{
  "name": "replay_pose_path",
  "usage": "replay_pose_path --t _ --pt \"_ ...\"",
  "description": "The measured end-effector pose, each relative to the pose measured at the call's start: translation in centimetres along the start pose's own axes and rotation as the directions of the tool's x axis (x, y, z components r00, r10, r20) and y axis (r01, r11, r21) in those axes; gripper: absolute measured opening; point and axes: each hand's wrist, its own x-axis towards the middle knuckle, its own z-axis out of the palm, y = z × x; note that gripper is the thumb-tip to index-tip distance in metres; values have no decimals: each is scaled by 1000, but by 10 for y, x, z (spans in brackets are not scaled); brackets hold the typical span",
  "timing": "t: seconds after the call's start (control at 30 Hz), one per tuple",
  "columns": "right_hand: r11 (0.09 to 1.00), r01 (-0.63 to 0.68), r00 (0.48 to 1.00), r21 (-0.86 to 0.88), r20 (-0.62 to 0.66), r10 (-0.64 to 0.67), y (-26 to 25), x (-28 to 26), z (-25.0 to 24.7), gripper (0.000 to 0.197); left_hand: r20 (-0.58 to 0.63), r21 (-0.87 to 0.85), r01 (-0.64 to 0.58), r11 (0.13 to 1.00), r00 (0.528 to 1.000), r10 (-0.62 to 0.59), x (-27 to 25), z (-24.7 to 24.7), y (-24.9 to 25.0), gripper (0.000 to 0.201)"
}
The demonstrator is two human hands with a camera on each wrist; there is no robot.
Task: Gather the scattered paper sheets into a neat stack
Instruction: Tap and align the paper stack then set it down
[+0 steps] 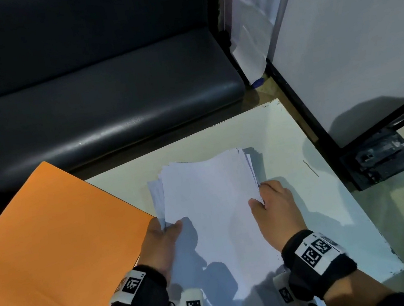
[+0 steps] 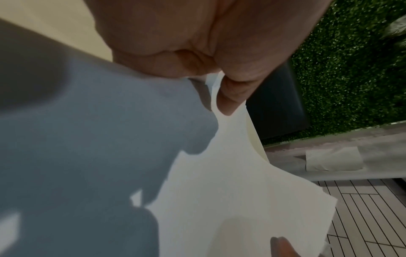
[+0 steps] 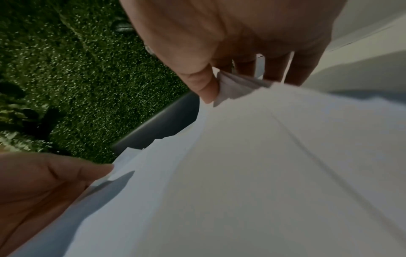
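A stack of white paper sheets is held above the white table, its far edges still slightly fanned. My left hand grips the stack's left edge, thumb on top and fingers underneath. My right hand grips the right edge the same way. In the left wrist view the thumb presses on the sheets. In the right wrist view the thumb and fingers pinch the uneven edges of the sheets.
A large orange folder lies open on the table at the left, touching my left hand. A dark bench seat runs behind the table. A white partition on a black frame stands at the right.
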Motion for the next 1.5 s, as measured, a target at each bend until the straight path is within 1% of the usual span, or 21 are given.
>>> replay_pose_path --t 0.07,0.13,0.17,0.23,0.3,0.4,0.57,0.7,0.77,0.87,0.9,0.97,1.03,1.1,1.17,1.23,1.3,1.37,1.4,1.43,1.5 --pt "999 -24 1000 -45 -2 24 -1 3 -2 33 -4 -9 8 1000 1000 -8 0 0 0 41" --pt "993 -83 997 81 -4 83 0 8 -7 44 -14 -35 20 999 1000 -21 -1 -2 2 32" --pt "976 -117 993 182 8 118 -1 10 -10 45 -20 -62 38 997 999 -40 0 -3 3 26" --pt "927 -164 986 337 79 145 -4 13 -17 45 -18 -111 79 991 996 -82 5 -7 1 24" --pt "900 -169 982 402 149 117 -7 20 -26 47 -15 -112 107 988 994 -109 8 -9 -1 26" --pt "885 -175 976 431 191 100 -11 35 -39 49 -16 -110 148 983 988 -151 10 -11 3 23" --pt "906 -196 962 375 252 104 -11 59 -49 49 48 -33 156 987 987 -155 14 -10 16 25" --pt "942 -192 941 276 325 96 -17 68 -38 43 22 79 124 989 992 -126 23 -6 24 27" --pt "931 -187 958 314 267 102 -18 73 -33 42 12 59 130 990 991 -131 23 -5 28 31" --pt "940 -185 971 285 201 130 -18 75 -30 36 6 -21 143 989 990 -143 17 -3 28 42" --pt "944 -160 979 290 170 113 -18 73 -29 31 11 -50 147 988 989 -147 14 -1 25 44" --pt "929 -167 983 329 123 133 -16 65 -31 6 15 -113 147 983 989 -146 5 -1 18 41" --pt "930 -211 977 301 76 198 -2 49 -37 38 35 -184 160 970 987 -156 -3 -5 6 35" --pt "939 -266 964 219 65 258 15 25 -41 51 68 -214 173 961 985 -162 -11 -8 -8 25" --pt "937 -282 955 206 155 253 19 -5 -36 50 80 -171 129 977 990 -116 -20 -3 -19 12" --pt "932 -279 936 232 281 210 18 -26 -27 49 73 -149 98 984 994 -87 -28 9 -26 11" --pt "918 -313 923 245 305 233 23 -34 -30 46 21 -130 120 984 993 -118 -32 8 -31 14" --pt "936 -315 926 158 266 267 36 -36 -41 30 -34 -88 142 986 989 -145 -30 -1 -42 26" --pt "943 -311 923 117 274 270 41 -38 -45 22 -28 -66 150 987 988 -152 -33 -5 -45 33" --pt "946 -306 917 110 300 262 47 -41 -46 20 -1 -66 170 983 985 -171 -36 -6 -47 33" --pt "938 -298 901 175 375 216 49 -50 -44 21 73 -118 194 974 980 -187 -41 -6 -53 18"
